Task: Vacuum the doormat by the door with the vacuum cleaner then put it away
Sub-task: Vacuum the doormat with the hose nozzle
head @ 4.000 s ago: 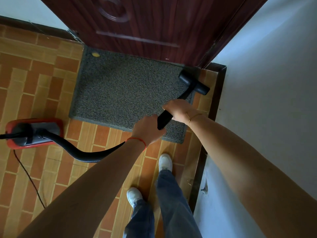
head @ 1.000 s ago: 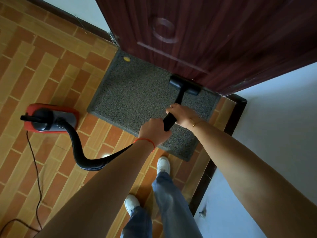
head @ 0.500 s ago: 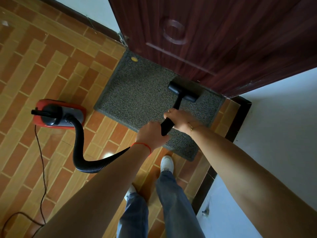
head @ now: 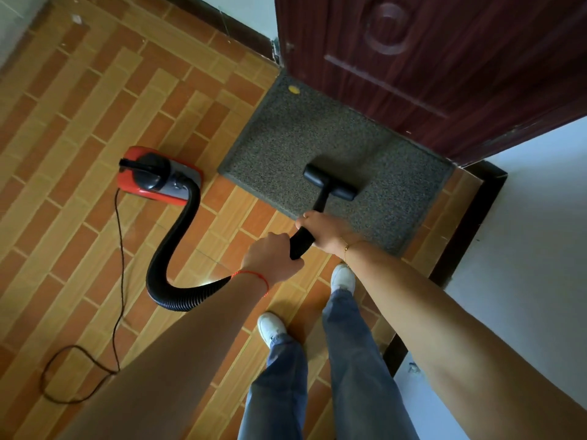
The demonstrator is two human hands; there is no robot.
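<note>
Fingers of both hands are clamped on the wand; its nozzle sits mid-doormat, toward the near edge. Vacuuming looks underway; storing the vacuum cleaner remains.

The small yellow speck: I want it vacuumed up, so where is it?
In the head view, the small yellow speck lies on the grey speckled doormat's far left corner, beside the dark red wooden door.

Both hands cover the wand where they grip it, and the left forearm swallows the hose end. Door runs off the top edge. Yellow speck on the mat, too small to tell.
</note>
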